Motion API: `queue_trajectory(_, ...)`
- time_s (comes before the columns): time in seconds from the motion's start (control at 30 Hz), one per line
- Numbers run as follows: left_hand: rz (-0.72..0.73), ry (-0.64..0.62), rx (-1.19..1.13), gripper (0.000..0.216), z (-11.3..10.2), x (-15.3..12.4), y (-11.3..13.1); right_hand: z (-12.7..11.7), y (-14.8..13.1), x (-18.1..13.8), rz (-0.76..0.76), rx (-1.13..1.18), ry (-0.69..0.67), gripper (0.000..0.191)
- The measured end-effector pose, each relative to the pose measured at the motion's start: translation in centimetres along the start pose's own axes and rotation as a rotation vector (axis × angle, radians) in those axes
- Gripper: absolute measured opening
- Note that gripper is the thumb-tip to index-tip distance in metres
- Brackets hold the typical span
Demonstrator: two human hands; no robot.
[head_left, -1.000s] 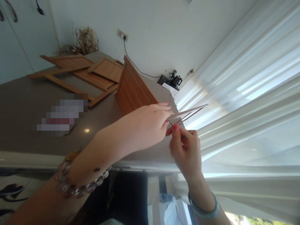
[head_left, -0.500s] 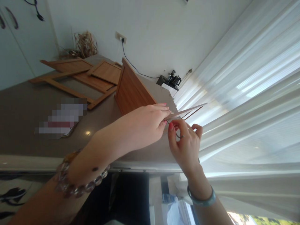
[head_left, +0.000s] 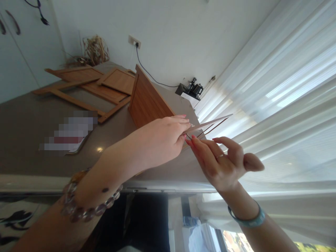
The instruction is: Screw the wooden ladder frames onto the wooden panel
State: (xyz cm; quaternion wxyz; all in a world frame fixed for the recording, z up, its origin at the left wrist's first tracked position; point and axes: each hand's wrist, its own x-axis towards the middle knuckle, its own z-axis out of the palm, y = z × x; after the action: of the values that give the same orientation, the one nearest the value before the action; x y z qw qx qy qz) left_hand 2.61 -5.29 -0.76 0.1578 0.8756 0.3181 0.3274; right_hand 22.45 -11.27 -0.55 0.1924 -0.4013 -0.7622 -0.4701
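Observation:
An orange-brown wooden panel [head_left: 149,99] stands upright on the grey counter, its lower right part covered by my left hand [head_left: 168,136]. My left fingers wrap over the place where this panel meets a pale-edged board [head_left: 210,123], which points away to the right. Just below that corner, my right hand [head_left: 220,161] pinches a thin dark metal rod, apparently a hex key [head_left: 188,136], between thumb and forefinger. Its tip is hidden by the left fingers, and most of its length is covered by the right hand. The other right fingers are curled loosely.
Several wooden frames and panels [head_left: 78,84] lie at the back left of the counter [head_left: 110,115]. A blurred printed sheet [head_left: 70,133] lies nearer. Dried plant stalks [head_left: 96,50], a corded socket [head_left: 134,41] and a black coffee maker [head_left: 195,89] are behind; white curtains [head_left: 275,122] hang right.
My right hand has rolled over, its wrist and forearm swinging to the right, with its pinch still near the corner. The bent end of the hex key no longer shows. My left hand stays put.

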Motion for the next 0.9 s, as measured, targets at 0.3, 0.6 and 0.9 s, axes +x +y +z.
queue_trajectory(0.3,0.007,0.003,0.011,0.045,0.0,-0.2,0.2,-1.1,0.1,1.4,0.112,0.18,-0.263,0.016)
queue_trajectory(0.6,0.006,-0.013,0.002,0.046,-0.2,-0.1,0.2,-1.7,0.0,1.3,0.231,0.429,-0.53,0.035)
queue_trajectory(0.9,-0.049,-0.047,-0.018,0.045,-0.5,0.0,0.7,-2.4,-0.2,2.5,0.198,0.583,-0.564,0.042)
